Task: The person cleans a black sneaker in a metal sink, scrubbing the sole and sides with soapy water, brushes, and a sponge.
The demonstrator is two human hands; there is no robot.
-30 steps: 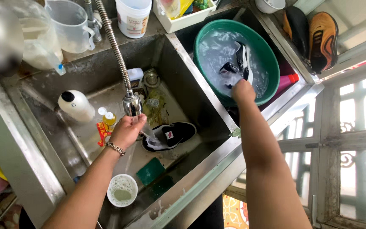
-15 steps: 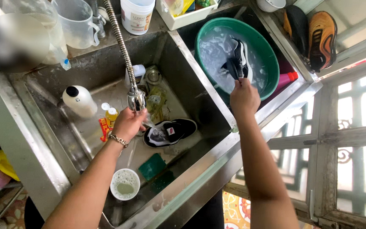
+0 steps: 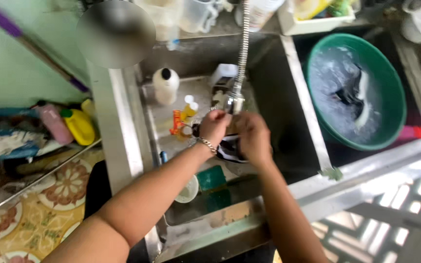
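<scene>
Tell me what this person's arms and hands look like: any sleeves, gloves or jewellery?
Both arms are bare, with no sleeves in view and no gloves. The left hand has a chain bracelet of metal links at the wrist. The right hand wears nothing I can see; rings are too blurred to judge.

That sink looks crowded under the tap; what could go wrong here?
1. Both hands, left hand and right hand, work the black shoe close to small bottles; an elbow may topple them.
2. Spray from the faucet head could splash onto the sink rim and floor.
</scene>
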